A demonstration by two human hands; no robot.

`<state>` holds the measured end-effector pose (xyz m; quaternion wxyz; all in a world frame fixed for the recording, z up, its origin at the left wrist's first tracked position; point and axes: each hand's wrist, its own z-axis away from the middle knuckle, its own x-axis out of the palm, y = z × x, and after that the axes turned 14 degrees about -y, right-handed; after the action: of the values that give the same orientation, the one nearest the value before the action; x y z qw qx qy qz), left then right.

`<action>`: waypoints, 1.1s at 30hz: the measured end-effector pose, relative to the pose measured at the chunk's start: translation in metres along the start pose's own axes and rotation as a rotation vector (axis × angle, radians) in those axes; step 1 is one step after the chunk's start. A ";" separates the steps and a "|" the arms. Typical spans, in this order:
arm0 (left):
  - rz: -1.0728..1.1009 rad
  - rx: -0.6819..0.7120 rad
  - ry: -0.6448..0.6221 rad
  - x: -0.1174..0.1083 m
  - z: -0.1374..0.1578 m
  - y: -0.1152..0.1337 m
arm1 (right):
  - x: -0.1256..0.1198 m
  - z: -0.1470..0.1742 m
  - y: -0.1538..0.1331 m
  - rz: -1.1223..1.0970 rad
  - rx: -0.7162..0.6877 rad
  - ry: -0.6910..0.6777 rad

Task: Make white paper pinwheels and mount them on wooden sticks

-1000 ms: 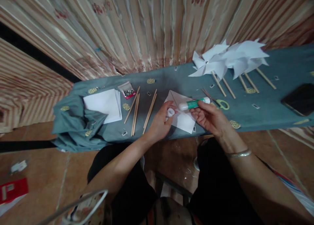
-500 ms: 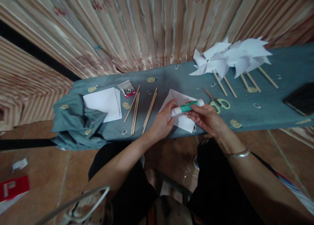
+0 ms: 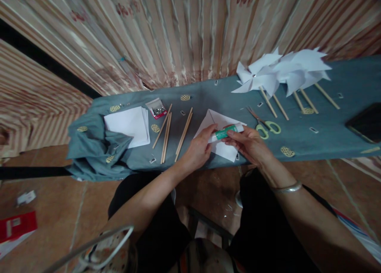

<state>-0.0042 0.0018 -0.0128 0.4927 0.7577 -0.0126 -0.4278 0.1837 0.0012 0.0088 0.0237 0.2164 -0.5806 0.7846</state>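
A green and white glue stick [image 3: 225,132] is held level above the table between both hands. My left hand [image 3: 200,149] grips its left white end with the fingers closed. Around the green barrel, towards the right end, my right hand [image 3: 247,143] is closed with thumb and fingers. Beneath both hands lies a square sheet of white paper [image 3: 225,150] with a crease line near its top corner, partly hidden by the hands. A pair of scissors with light green handles [image 3: 264,126] lies just right of my right hand.
White paper pinwheels [image 3: 278,72] on wooden sticks lie at the back right. Left of the hands are several loose wooden sticks [image 3: 183,134], an opened pack of small metal pins [image 3: 156,109] and a stack of white paper [image 3: 127,124]. A dark object [image 3: 366,122] sits far right.
Both hands still hold the glue stick, which has shifted slightly with my right hand. The whole view has moved a little.
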 end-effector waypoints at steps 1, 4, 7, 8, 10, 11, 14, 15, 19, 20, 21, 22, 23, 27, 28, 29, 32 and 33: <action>0.000 0.006 0.000 0.000 0.001 0.000 | 0.001 0.000 0.001 0.005 0.000 -0.007; 0.011 0.005 0.006 0.001 0.004 0.001 | 0.005 -0.001 0.004 0.009 0.001 -0.017; 0.046 -0.031 0.007 -0.002 0.007 0.005 | 0.012 -0.002 0.008 0.016 0.013 -0.019; 0.061 -0.046 0.006 -0.004 0.008 0.006 | 0.014 -0.002 0.008 0.023 0.018 -0.024; 0.080 -0.081 0.011 -0.009 0.011 0.007 | 0.018 -0.002 0.009 0.045 0.030 -0.039; 0.079 -0.105 0.019 -0.013 0.013 0.007 | 0.019 -0.002 0.009 0.058 0.033 -0.047; 0.029 -0.208 0.079 -0.030 0.019 0.001 | 0.018 0.000 0.006 0.102 0.033 -0.055; 0.007 -0.254 0.120 -0.038 0.021 -0.003 | 0.017 0.000 0.004 0.119 0.032 -0.052; -0.172 -0.411 0.172 -0.069 0.035 -0.027 | 0.008 0.003 0.002 0.166 0.039 -0.038; -0.248 -0.442 0.176 -0.075 0.038 -0.032 | 0.007 0.004 0.002 0.171 0.043 -0.040; -0.329 -0.459 0.174 -0.080 0.041 -0.036 | 0.005 0.005 0.002 0.173 0.047 -0.042; -0.406 -0.467 0.147 -0.083 0.043 -0.039 | 0.005 0.005 0.003 0.175 0.051 -0.043; -0.476 -0.475 0.117 -0.084 0.045 -0.040 | 0.004 0.006 0.004 0.177 0.054 -0.045; -0.642 -0.511 0.021 -0.082 0.046 -0.035 | 0.003 0.006 0.003 0.200 0.040 -0.050; -0.657 -0.514 0.006 -0.082 0.046 -0.033 | 0.002 0.006 0.003 0.210 0.031 -0.044; -0.664 -0.512 -0.003 -0.083 0.045 -0.031 | 0.001 0.006 0.002 0.219 0.019 -0.035; -0.672 -0.461 0.030 -0.085 0.043 -0.024 | -0.008 0.006 0.000 0.266 -0.030 0.008; -0.675 -0.416 0.049 -0.084 0.042 -0.020 | -0.011 0.007 0.000 0.296 -0.054 0.023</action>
<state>-0.0930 0.0183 0.0191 0.4675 0.6135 0.3357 -0.5407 0.1962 -0.0025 0.0064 -0.0796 0.1185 -0.6269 0.7659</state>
